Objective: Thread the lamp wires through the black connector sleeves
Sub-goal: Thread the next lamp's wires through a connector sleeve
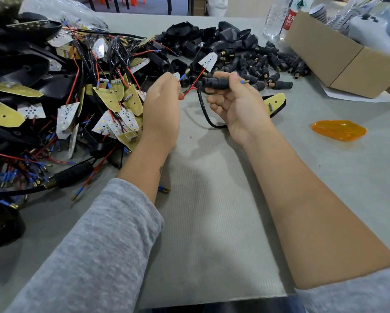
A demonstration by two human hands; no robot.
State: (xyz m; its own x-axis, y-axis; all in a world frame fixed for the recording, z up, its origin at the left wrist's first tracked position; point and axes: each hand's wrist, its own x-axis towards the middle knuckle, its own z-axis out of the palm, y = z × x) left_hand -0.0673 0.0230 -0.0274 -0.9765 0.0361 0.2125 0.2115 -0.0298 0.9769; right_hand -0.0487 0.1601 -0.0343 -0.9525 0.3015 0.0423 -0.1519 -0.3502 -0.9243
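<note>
Two forearms reach forward from the near edge of a grey table (212, 222). The left hand (161, 109) pinches a red wire (190, 89) near its blue-tipped end. The right hand (237, 102) curls round a black connector sleeve (214, 83); a blue tip shows past its far end, so one wire seems already through, though the view is too small to be sure. The red wire is probably left to thread. A black cable (204, 111) loops below. Along the left edge lies a tangled heap of lamp boards (76, 105). Toward the far edge sit loose sleeves (268, 66). A cardboard box (338, 57) fills the far right corner, an orange lens (339, 130) nearer.
</note>
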